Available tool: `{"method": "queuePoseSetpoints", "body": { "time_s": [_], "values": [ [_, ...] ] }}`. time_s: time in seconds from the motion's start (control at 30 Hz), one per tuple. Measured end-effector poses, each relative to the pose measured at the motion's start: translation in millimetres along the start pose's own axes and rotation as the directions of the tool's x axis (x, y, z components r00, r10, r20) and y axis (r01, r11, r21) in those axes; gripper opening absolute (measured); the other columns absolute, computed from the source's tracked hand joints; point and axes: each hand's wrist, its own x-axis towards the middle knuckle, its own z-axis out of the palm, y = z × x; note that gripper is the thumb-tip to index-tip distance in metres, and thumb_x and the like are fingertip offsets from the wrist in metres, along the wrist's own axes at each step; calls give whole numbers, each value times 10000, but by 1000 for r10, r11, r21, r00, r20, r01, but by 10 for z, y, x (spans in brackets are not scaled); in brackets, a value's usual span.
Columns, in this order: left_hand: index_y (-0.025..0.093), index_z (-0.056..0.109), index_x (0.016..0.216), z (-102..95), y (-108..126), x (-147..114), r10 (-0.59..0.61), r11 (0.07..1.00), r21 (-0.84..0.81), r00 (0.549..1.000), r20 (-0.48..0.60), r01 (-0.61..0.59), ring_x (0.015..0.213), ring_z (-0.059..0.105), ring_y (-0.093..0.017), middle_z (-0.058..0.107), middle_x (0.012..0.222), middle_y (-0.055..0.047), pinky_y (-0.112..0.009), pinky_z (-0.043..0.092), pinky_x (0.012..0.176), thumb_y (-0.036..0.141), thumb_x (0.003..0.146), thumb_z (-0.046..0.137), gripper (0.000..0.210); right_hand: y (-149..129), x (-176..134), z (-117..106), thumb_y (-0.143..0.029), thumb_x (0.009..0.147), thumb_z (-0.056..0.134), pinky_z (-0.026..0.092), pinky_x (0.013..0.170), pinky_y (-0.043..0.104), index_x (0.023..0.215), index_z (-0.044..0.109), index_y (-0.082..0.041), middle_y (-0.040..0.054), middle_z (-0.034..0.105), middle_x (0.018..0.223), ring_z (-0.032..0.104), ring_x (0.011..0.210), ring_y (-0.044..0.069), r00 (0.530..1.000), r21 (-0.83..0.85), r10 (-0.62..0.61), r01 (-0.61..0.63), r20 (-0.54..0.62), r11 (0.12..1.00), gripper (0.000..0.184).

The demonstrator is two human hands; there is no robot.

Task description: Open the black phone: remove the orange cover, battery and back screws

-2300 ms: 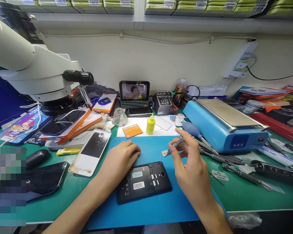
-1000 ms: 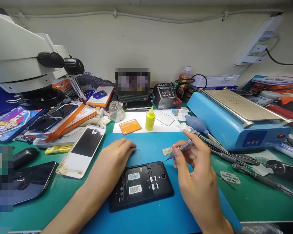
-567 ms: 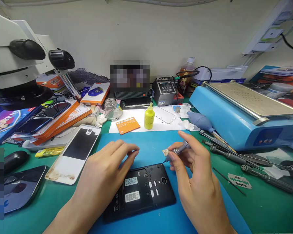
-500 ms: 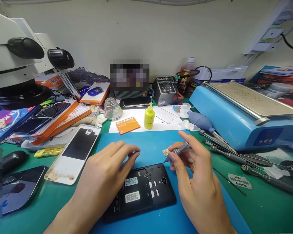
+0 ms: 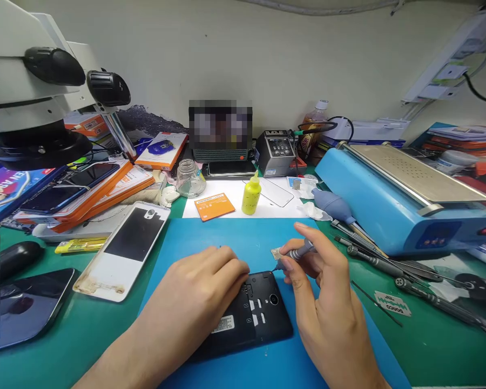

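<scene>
A black phone (image 5: 263, 324) lies back up on the blue mat, with its camera, card slots and a white label showing. My left hand (image 5: 198, 292) rests over the phone's left part, fingers bent and pressed together near its far edge. Their tips are turned away, so anything in them is hidden. In my right hand (image 5: 328, 302) is a grey screwdriver (image 5: 302, 250), held slanting by thumb and fingers, its tip at the phone's far right corner. A small silvery piece (image 5: 276, 253) sticks out from the fingers of that same hand.
A white phone back (image 5: 117, 254) lies left of the mat. Behind it stand a yellow bottle (image 5: 251, 197), an orange card (image 5: 214, 206) and a glass jar (image 5: 190, 181). To the right are a blue heating machine (image 5: 389, 200), several screwdrivers and a razor blade (image 5: 392, 303).
My left hand has moved right and down onto the phone, covering the logo and one label. My right hand keeps the screwdriver at the same corner. The view has shifted slightly.
</scene>
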Motion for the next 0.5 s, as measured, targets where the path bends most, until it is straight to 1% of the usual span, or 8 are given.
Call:
{"method": "queuePoseSetpoints", "body": {
  "time_s": [0.13, 0.2, 0.33, 0.43, 0.5],
  "values": [
    [217, 718, 1138, 26, 26, 2, 45, 998, 31, 994, 102, -48, 845, 690, -230, 716, 1042, -14, -384, 497, 669, 142, 1117, 584, 155, 7, -3, -3, -244, 1147, 585, 692, 864, 236, 1617, 472, -305, 27, 755, 1183, 796, 996, 135, 1000, -7, 14, -14, -8, 1000, 487],
    [221, 720, 1171, 30, 35, -5, 34, 999, 37, 990, 134, -40, 861, 687, -233, 713, 1072, -17, -388, 497, 664, 116, 1098, 605, 171, 9, -4, -7, -243, 1142, 587, 701, 833, 255, 1619, 476, -297, 30, 755, 1159, 799, 968, 148, 1000, -5, 9, -9, -20, 1000, 493],
    [230, 726, 1157, 21, 43, -13, 7, 999, 39, 988, 153, -14, 858, 679, -228, 699, 1068, -11, -386, 505, 670, 92, 1090, 602, 197, 0, -10, -22, -247, 1136, 598, 702, 825, 265, 1623, 480, -285, 35, 757, 1151, 805, 957, 159, 1000, -5, -7, 7, -25, 1000, 502],
    [229, 732, 1129, 9, 44, -2, -2, 999, 46, 986, 164, -5, 855, 678, -227, 700, 1069, -13, -382, 508, 674, 78, 1077, 614, 199, -4, 3, -31, -251, 1144, 591, 684, 882, 249, 1620, 481, -293, 28, 760, 1170, 805, 984, 142, 999, -29, -29, 29, -19, 999, 490],
    [228, 733, 1113, 1, 46, 10, -12, 999, 50, 985, 172, 3, 856, 676, -223, 702, 1067, -12, -373, 505, 673, 75, 1075, 615, 197, -1, 30, -38, -272, 1142, 608, 675, 921, 267, 1611, 492, -308, 25, 771, 1187, 806, 1008, 149, 998, -63, -56, 56, 3, 996, 485]
  ]
}}
